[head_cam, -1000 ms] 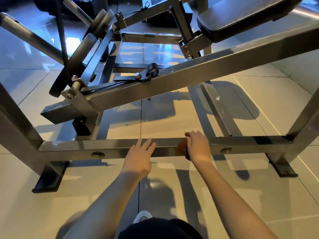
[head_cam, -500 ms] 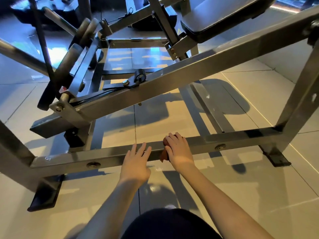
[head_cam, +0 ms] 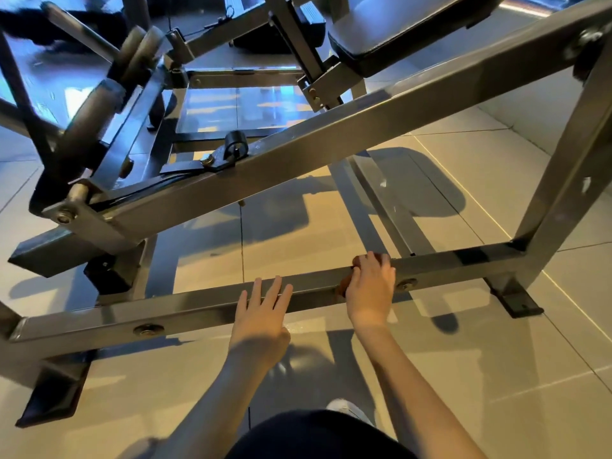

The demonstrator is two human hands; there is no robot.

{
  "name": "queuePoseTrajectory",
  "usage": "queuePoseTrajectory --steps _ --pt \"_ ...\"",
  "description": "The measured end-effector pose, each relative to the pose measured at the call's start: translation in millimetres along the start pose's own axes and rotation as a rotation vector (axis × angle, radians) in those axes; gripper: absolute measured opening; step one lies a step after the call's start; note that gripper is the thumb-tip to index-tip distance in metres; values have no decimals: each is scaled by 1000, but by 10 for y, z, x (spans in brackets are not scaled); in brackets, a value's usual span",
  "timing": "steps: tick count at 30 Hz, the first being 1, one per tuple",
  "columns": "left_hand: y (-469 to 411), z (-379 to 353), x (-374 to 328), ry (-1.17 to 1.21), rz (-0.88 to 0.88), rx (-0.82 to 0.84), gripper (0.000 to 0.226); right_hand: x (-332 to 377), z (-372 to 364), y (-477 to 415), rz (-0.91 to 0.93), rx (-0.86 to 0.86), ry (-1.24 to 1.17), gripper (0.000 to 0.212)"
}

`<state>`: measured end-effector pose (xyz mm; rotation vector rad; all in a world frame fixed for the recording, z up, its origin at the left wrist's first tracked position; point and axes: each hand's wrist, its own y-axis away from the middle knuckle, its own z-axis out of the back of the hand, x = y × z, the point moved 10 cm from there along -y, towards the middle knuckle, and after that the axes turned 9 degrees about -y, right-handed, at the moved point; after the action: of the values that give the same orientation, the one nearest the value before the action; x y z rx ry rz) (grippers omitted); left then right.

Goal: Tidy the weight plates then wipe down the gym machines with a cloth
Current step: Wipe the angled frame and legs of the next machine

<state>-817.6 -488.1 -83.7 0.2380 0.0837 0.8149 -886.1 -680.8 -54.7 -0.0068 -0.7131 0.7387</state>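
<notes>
A low grey steel crossbar (head_cam: pixel 198 309) of the gym machine runs across the floor in front of me. My right hand (head_cam: pixel 371 288) presses a reddish-brown cloth (head_cam: pixel 342 288) against this bar, fingers curled over its top; most of the cloth is hidden under the hand. My left hand (head_cam: pixel 261 313) rests flat on the bar to the left, fingers straight and spread. Weight plates (head_cam: pixel 139 48) hang on the machine's lever at upper left, seen edge-on and blurred.
A sloping steel beam (head_cam: pixel 331 137) crosses above the bar. A black padded seat (head_cam: pixel 397 31) is at upper right, an upright post (head_cam: pixel 569 167) at the right. Black feet (head_cam: pixel 56 389) sit on the tiled floor (head_cam: pixel 496 342). My knee and a white shoe (head_cam: pixel 347 409) show below.
My right hand with the cloth slid left along the crossbar, then back to the right. The left hand stayed flat on the bar. The view shifted slightly.
</notes>
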Motion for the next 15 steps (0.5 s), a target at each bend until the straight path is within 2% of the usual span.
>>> queuePoseTrajectory --steps 4,6,7,9,11,12,13,15 --pt "-58 64 -187 -20 -27 -11 71 349 -279 105 379 259 54 22" --pt "-79 99 -246 -9 -19 -24 71 236 -222 37 474 315 81 21" --pt "-83 115 -267 0 -12 -28 71 88 -156 -56 447 292 110 21" --pt "-98 136 -300 26 5 -33 70 -340 52 -259 250 155 162 27" --pt "-144 159 -374 44 7 -42 69 -607 231 -243 58 -3 142 32" --pt "-178 178 -438 47 -3 -48 69 -610 235 -194 22 -34 103 33" --pt "-217 191 -512 55 -17 -47 69 -528 211 -147 30 -23 59 32" --pt "-295 191 -679 80 -49 -26 71 -283 146 -70 178 71 -18 29"
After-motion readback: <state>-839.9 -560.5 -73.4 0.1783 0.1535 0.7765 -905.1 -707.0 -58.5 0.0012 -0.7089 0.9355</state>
